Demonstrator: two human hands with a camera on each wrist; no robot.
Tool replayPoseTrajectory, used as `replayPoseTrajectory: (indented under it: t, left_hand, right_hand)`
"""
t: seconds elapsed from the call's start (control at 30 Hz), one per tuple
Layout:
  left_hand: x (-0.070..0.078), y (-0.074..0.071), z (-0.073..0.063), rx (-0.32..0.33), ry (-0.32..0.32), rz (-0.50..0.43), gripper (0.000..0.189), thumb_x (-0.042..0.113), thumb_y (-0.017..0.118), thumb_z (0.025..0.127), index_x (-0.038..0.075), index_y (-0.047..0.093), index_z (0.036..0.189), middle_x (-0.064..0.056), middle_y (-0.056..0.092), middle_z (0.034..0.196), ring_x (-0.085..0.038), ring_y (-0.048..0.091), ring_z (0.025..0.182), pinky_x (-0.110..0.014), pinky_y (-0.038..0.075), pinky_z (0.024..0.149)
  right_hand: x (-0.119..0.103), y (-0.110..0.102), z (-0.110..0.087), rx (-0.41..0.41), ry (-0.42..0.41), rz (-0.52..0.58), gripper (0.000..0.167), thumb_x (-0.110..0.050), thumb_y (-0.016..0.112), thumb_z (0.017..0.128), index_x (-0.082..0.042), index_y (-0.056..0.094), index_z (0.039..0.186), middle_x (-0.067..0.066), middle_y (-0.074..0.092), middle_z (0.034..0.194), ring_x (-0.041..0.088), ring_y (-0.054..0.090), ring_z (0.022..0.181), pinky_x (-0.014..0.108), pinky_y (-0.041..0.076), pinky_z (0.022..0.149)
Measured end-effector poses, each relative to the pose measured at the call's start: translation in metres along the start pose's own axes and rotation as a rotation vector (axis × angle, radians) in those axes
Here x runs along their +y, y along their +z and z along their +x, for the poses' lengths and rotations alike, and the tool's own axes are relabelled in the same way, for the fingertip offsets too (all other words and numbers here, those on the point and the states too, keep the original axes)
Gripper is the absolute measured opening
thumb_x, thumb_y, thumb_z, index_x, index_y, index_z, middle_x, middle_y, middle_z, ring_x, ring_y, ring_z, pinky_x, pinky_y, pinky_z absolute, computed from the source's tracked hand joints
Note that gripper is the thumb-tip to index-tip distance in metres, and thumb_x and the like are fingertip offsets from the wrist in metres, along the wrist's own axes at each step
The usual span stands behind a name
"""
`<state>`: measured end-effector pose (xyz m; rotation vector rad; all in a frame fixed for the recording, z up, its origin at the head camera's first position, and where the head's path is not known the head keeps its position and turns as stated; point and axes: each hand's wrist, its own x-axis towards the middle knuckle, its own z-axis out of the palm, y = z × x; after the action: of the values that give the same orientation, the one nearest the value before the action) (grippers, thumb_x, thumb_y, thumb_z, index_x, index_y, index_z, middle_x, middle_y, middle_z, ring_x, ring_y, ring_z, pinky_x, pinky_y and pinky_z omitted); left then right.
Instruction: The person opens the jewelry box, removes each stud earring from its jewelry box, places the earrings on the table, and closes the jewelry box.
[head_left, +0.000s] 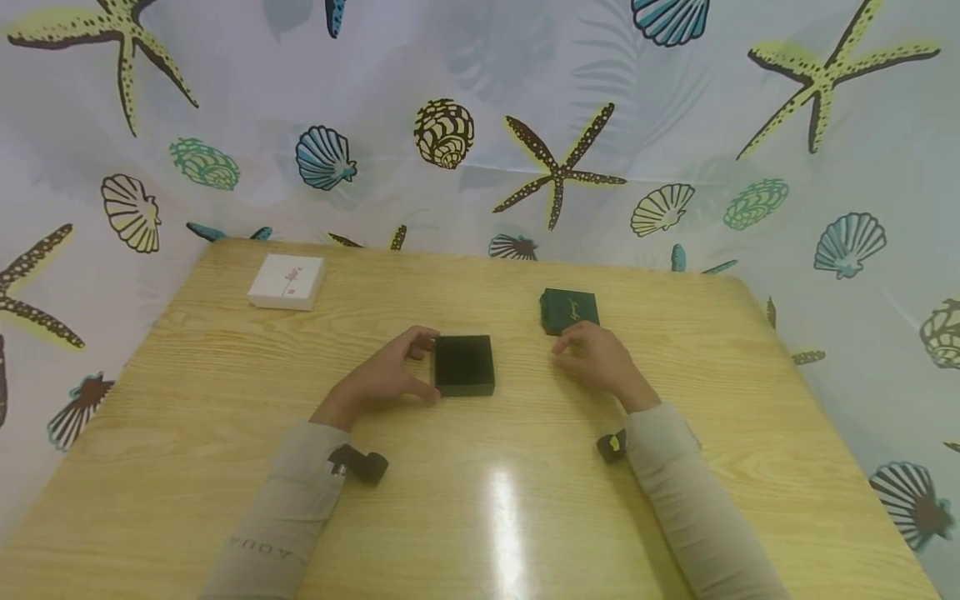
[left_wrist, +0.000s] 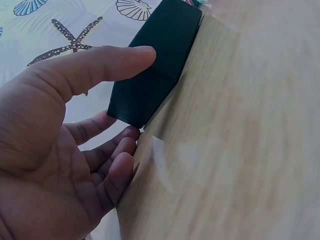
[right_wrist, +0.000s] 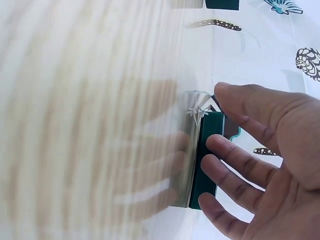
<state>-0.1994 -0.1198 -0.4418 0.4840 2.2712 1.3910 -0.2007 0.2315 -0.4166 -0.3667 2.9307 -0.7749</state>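
A dark green square box (head_left: 491, 390) with a black inside lies open-topped on the table. My left hand (head_left: 386, 371) holds its left side, thumb at the near corner and index finger at the far one; in the left wrist view the thumb overlaps the box wall (left_wrist: 155, 60). Further right, a green lid (head_left: 570, 311) with gold lettering lies flat. My right hand (head_left: 596, 358) is at the lid's near edge, several fingers curled before it. By its thumb tip, a small silvery piece with flower shapes (right_wrist: 200, 111) is pinched; the index fingertip is hidden behind the thumb.
A white box (head_left: 288, 279) with a pink flower print sits at the table's back left. Behind the wooden table (head_left: 420, 500) hangs a white cloth (head_left: 375, 75) printed with shells and starfish. Both wrists carry small black cameras.
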Motion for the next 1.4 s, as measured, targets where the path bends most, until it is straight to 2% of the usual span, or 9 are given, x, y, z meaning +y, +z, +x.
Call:
replayPoseTrajectory:
  t: [0.17, 0.27, 0.43, 0.73, 1.13, 1.27, 1.4]
  left_hand:
    - [0.001, -0.001, 0.001, 0.0, -0.003, -0.001, 0.091, 0.017, 0.087, 0.075, 0.014, 0.036, 0.15, -0.014, 0.044, 0.151, -0.037, 0.039, 0.139, -0.055, 0.034, 0.118]
    - [0.0, 0.0, 0.001, 0.001, 0.0, 0.003, 0.091, 0.017, 0.087, 0.075, 0.014, 0.036, 0.15, -0.014, 0.045, 0.151, -0.037, 0.04, 0.138, -0.055, 0.034, 0.118]
    - [-0.002, 0.0, 0.002, -0.004, 0.011, 0.014, 0.091, 0.017, 0.087, 0.075, 0.012, 0.035, 0.15, -0.016, 0.044, 0.15, -0.037, 0.04, 0.137, -0.055, 0.035, 0.117]
    - [-0.001, 0.001, 0.002, 0.003, -0.002, 0.003, 0.091, 0.017, 0.087, 0.075, 0.015, 0.035, 0.15, -0.013, 0.045, 0.15, -0.035, 0.04, 0.137, -0.054, 0.035, 0.117]
    - [-0.003, 0.0, 0.001, 0.0, 0.008, 0.008, 0.092, 0.02, 0.087, 0.075, 0.014, 0.034, 0.151, -0.013, 0.044, 0.151, -0.036, 0.039, 0.138, -0.055, 0.035, 0.117]
    - [-0.003, 0.0, 0.002, 0.002, 0.003, 0.007, 0.092, 0.019, 0.087, 0.075, 0.015, 0.035, 0.15, -0.013, 0.044, 0.151, -0.035, 0.039, 0.138, -0.054, 0.035, 0.117]
    - [-0.002, 0.0, 0.002, 0.0, -0.003, 0.004, 0.092, 0.019, 0.087, 0.075, 0.016, 0.035, 0.15, -0.012, 0.044, 0.151, -0.035, 0.039, 0.138, -0.053, 0.036, 0.117]
  right_hand:
    - [0.003, -0.003, -0.003, 0.009, 0.014, -0.022, 0.016, -0.022, 0.07, 0.092, -0.008, 0.075, 0.097, 0.019, 0.066, 0.123, 0.041, 0.059, 0.122, 0.058, 0.044, 0.108]
    - [0.005, -0.005, -0.004, 0.004, 0.056, -0.028, 0.019, -0.024, 0.068, 0.092, -0.008, 0.075, 0.1, 0.018, 0.067, 0.123, 0.041, 0.059, 0.123, 0.059, 0.042, 0.109]
    - [0.005, -0.007, -0.007, 0.002, 0.123, -0.036, 0.025, -0.028, 0.066, 0.094, -0.008, 0.075, 0.105, 0.019, 0.068, 0.124, 0.041, 0.059, 0.122, 0.06, 0.045, 0.105]
    - [0.003, -0.007, -0.008, 0.014, 0.158, -0.077, 0.025, -0.028, 0.066, 0.093, -0.008, 0.075, 0.104, 0.02, 0.067, 0.126, 0.042, 0.06, 0.12, 0.062, 0.05, 0.097]
    - [0.001, -0.007, -0.005, 0.006, 0.248, -0.123, 0.022, -0.026, 0.066, 0.092, -0.009, 0.076, 0.103, 0.016, 0.067, 0.115, 0.034, 0.063, 0.102, 0.053, 0.054, 0.079]
    - [0.001, -0.007, -0.005, -0.002, 0.253, -0.127, 0.023, -0.026, 0.066, 0.092, -0.009, 0.077, 0.104, 0.015, 0.068, 0.115, 0.033, 0.063, 0.1, 0.052, 0.055, 0.077]
    - [0.002, -0.011, -0.005, 0.0, 0.251, -0.142, 0.023, -0.026, 0.065, 0.092, -0.01, 0.077, 0.104, 0.016, 0.068, 0.117, 0.035, 0.064, 0.105, 0.052, 0.056, 0.081]
